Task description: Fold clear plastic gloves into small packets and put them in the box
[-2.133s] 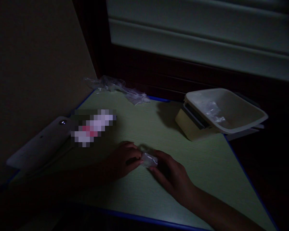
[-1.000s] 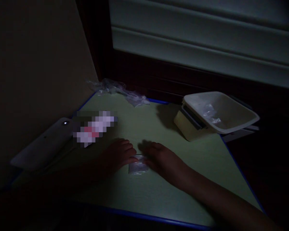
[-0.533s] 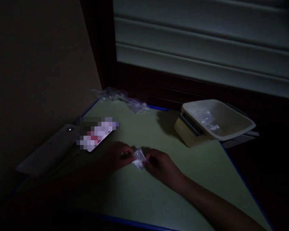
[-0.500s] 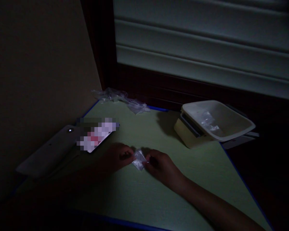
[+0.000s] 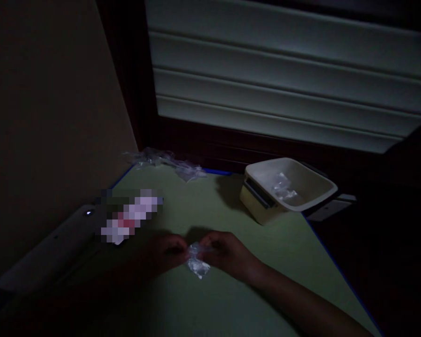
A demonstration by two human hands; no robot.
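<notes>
Between my two hands is a small clear plastic bag (image 5: 198, 266), crumpled and shiny, just above or on the pale green table (image 5: 210, 304). My left hand (image 5: 169, 252) pinches its left edge near the top. On the other side my right hand (image 5: 224, 255) pinches the upper right edge, thumb and fingers pressed together. Whether anything lies inside the bag is too dim to tell. A cream plastic container (image 5: 263, 213) with dark side clips stands open at the right, holding several small clear bags (image 5: 282, 182).
Loose clear plastic bags (image 5: 164, 164) lie along the table's back edge. To the left, a blurred-out lit phone (image 5: 131, 217) rests near a long pale case (image 5: 49, 250). A white flat object (image 5: 333, 208) sits behind the container. A wall and a slatted shutter (image 5: 266, 70) border the table.
My view has shifted, so the table things appear lower and further left. My hands have drawn closer together, and the bag between them is more bunched up.
</notes>
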